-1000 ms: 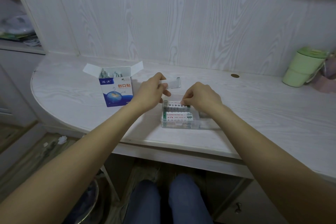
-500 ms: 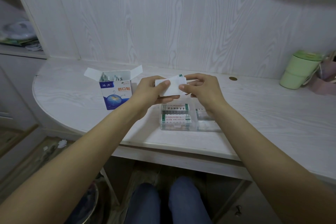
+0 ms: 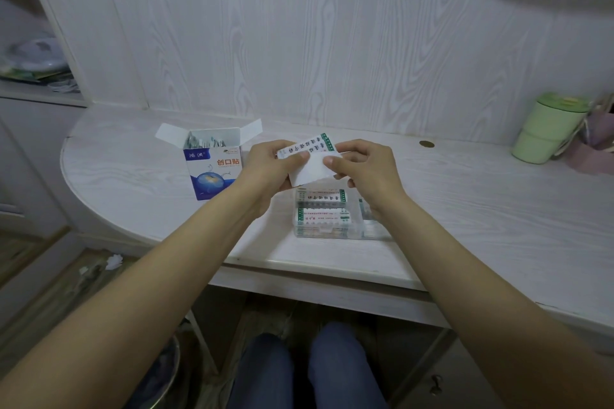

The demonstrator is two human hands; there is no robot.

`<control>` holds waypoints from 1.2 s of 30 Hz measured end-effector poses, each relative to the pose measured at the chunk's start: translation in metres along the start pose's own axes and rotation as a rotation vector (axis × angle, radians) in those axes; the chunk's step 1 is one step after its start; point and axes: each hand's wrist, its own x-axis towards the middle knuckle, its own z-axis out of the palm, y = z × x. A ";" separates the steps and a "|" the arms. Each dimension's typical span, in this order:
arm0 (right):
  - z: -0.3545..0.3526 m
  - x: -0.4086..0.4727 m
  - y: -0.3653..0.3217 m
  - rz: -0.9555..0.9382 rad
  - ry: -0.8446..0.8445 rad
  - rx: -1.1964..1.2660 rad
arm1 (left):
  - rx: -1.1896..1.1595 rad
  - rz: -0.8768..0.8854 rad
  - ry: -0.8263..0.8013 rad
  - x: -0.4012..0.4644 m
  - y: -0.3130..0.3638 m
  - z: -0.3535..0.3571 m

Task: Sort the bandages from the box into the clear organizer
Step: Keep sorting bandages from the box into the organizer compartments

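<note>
A blue and white bandage box (image 3: pixel 212 169) stands open on the desk, with several wrapped bandages showing in its top. The clear organizer (image 3: pixel 327 219) lies to its right, with printed bandage strips in its left compartment. Above the organizer both hands hold a strip of joined bandages (image 3: pixel 310 161), white on one side and printed on the other. My left hand (image 3: pixel 272 169) pinches its left part. My right hand (image 3: pixel 363 171) pinches its right part. The strip is bent or parting between them.
The white wood-grain desk (image 3: pixel 465 209) has a curved left edge. A green lidded cup (image 3: pixel 546 129) stands at the far right by a pink item (image 3: pixel 591 149). A small round brown disc (image 3: pixel 427 144) sits near the wall. My knees are under the desk.
My right hand rose from the organizer and joined my left hand on the bandage strip. Both hands have since turned it, so its printed side now shows.
</note>
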 end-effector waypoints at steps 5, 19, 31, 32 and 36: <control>-0.002 -0.001 -0.003 -0.003 0.002 0.007 | -0.060 0.015 -0.011 -0.002 0.001 -0.003; -0.013 0.003 0.008 0.015 -0.018 0.296 | -0.158 0.052 0.067 0.001 -0.004 -0.006; -0.010 0.011 0.014 0.058 -0.005 0.041 | -0.197 0.023 0.091 0.002 -0.006 -0.003; -0.009 0.011 0.014 0.057 -0.013 0.034 | -0.197 0.027 0.085 0.002 -0.007 -0.002; -0.008 0.014 0.015 -0.014 -0.020 -0.088 | -0.181 0.035 0.091 0.003 -0.007 -0.005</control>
